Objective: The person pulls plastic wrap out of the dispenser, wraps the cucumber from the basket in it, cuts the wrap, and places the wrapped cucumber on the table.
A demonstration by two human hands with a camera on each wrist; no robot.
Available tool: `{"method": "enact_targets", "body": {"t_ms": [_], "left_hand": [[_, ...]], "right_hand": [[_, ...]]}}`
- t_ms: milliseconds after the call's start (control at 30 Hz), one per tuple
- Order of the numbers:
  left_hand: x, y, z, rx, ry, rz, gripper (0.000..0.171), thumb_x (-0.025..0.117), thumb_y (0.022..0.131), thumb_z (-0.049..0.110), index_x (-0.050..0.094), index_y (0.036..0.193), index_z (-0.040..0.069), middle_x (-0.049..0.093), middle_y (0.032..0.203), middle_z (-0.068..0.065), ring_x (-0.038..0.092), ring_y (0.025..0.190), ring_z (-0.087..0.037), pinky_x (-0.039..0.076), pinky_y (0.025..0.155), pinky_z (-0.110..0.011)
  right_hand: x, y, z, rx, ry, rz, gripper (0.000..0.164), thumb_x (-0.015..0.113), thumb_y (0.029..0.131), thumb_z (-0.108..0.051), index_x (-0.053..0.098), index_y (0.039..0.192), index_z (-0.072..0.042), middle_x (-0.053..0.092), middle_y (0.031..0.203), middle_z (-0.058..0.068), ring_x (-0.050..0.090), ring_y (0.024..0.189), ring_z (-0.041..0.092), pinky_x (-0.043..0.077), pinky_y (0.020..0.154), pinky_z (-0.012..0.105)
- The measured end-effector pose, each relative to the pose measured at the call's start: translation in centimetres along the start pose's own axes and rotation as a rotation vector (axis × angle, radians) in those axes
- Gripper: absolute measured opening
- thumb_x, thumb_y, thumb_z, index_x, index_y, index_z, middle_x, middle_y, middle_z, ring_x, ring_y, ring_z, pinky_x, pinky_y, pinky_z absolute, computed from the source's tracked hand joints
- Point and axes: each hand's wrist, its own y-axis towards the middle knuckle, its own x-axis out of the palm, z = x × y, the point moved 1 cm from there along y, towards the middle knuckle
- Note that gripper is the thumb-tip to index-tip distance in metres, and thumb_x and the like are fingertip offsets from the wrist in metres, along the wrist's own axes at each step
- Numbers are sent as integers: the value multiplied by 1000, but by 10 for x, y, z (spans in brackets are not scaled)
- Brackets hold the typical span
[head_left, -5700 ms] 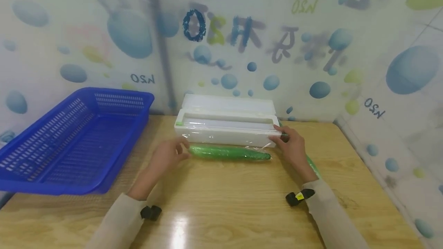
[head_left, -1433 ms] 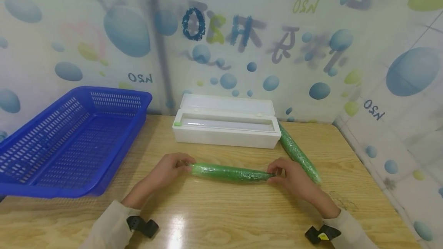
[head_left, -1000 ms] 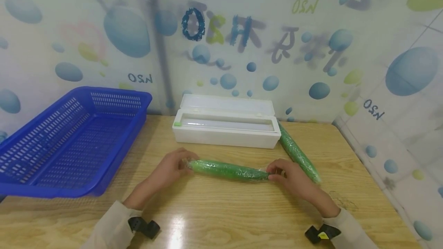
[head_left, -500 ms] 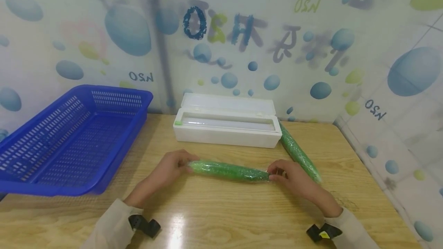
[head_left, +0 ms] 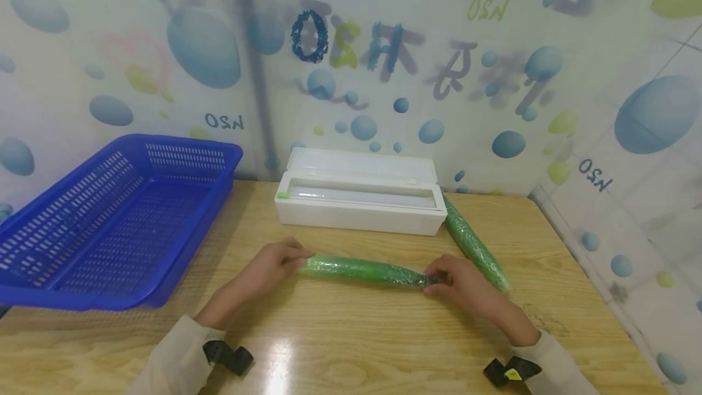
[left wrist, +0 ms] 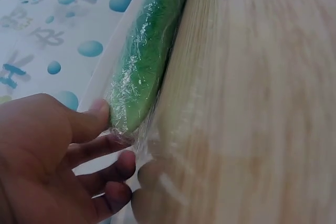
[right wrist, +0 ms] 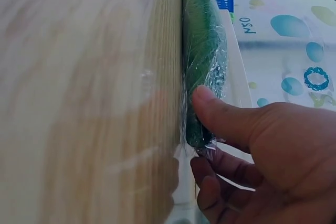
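Observation:
A green cucumber [head_left: 362,269] in clear plastic film lies crosswise on the wooden table [head_left: 351,328], between both hands. At its paler left end, my left hand [head_left: 274,266] pinches the film-covered tip between thumb and fingers. My right hand [head_left: 463,285] holds the darker right end, thumb on top and fingers curled beneath, as the right wrist view shows. Crinkled film [left wrist: 123,135] bunches past the left tip. Beyond the cucumber stands a white cling film box [head_left: 362,217], its lid raised and a roll [head_left: 362,196] inside.
Another film-wrapped cucumber [head_left: 476,249] lies slanted beside the box's right end, close to my right hand. A blue perforated plastic basket [head_left: 189,249] stands at the left. The patterned wall [head_left: 351,102] rises right behind the box.
From beside the box, the cucumber has come nearer to me. Film no longer stretches over the box front. My right hand has moved from the box to the cucumber's right end.

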Motion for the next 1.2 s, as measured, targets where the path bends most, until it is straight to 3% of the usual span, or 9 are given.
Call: {"method": "enact_targets", "body": {"t_ms": [133,333,533,667,867,1000,1067,1200], "left_hand": [[2,1,0,-42,-26,0,37,71,86,14,63,118,-2,64,115,-10,59,98,-24,48,78,-34],[4,1,0,-23,27,-10,50,79,75,9,63,121,-2,61,109,-8,50,83,-15,44,72,-30],[7,1,-3,-4,31,-14,44,74,79,8,64,121,0,63,90,0,53,80,-14,47,75,-34],[8,0,-3,-3,31,-16,38,69,86,9,63,122,0,68,100,-8,61,94,-24,47,88,-44],[7,-3,2,-60,57,-43,33,54,97,15,56,125,-3,63,115,-19,57,110,-37,42,95,-51],[4,-5,7,-95,33,-54,28,47,101,20,55,119,-1,65,103,-13,59,104,-35,44,91,-52],[4,-4,7,-111,13,-55,26,43,103,24,56,109,3,61,89,-6,59,92,-28,46,85,-48],[6,-3,5,-147,-44,-50,32,35,105,29,52,88,8,49,71,0,49,69,-17,43,69,-37]], "right_hand": [[0,0,0,7,8,16,21,75,82,-24,71,97,-10,59,88,-6,50,73,7,45,61,24],[1,1,2,10,1,-2,19,73,84,-22,73,98,-9,61,89,-8,50,72,5,45,61,24],[0,2,3,-35,-46,-23,20,68,88,-22,73,101,-8,62,87,-10,52,74,4,47,65,25],[1,1,3,-53,-65,-52,20,63,93,-20,71,105,-7,61,89,-9,56,81,6,49,71,27],[4,1,-1,-47,-49,-33,17,59,96,-24,67,103,-11,62,93,-8,57,84,7,50,72,28],[5,0,-4,10,-33,-52,31,65,89,-39,63,105,-12,58,88,-10,50,73,4,45,62,24],[5,1,-5,23,-22,-53,36,66,87,-44,62,105,-13,57,88,-11,48,72,5,44,61,23],[6,3,-3,2,2,-13,28,61,91,-42,62,104,-17,59,93,-11,53,81,6,46,70,26]]}}
